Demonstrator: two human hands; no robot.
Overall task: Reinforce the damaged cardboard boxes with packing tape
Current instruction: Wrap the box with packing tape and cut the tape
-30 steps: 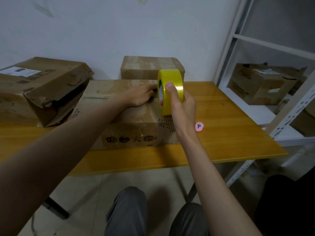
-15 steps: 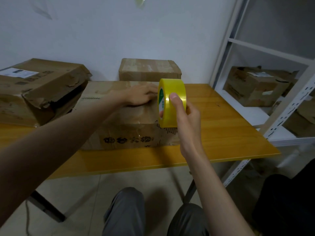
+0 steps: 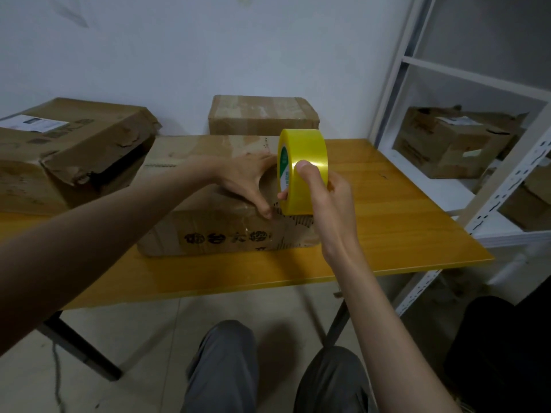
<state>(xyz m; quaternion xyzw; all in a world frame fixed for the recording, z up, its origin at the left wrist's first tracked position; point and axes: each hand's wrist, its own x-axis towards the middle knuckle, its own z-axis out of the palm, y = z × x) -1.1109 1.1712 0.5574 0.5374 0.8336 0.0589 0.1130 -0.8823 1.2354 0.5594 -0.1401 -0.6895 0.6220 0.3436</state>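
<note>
A worn cardboard box [image 3: 208, 231] with dark printed characters on its front lies in the middle of the yellow table [image 3: 396, 222]. My right hand [image 3: 325, 198] grips a yellow roll of packing tape [image 3: 301, 162], held upright over the box's front right top edge, thumb on the roll's outer face. My left hand [image 3: 247, 180] lies flat on the box top just left of the roll, fingers spread, thumb reaching down to the front edge.
A crushed, torn box [image 3: 68, 153] with a white label sits at the table's left. A smaller taped box [image 3: 262, 114] stands against the wall behind. White metal shelving [image 3: 492, 210] on the right holds more damaged boxes [image 3: 453, 144]. My knees are below the table edge.
My right hand has drawn the tape roll from the box top toward me, to the front edge. My left hand slid forward along the top, its thumb now stretched to the front edge.
</note>
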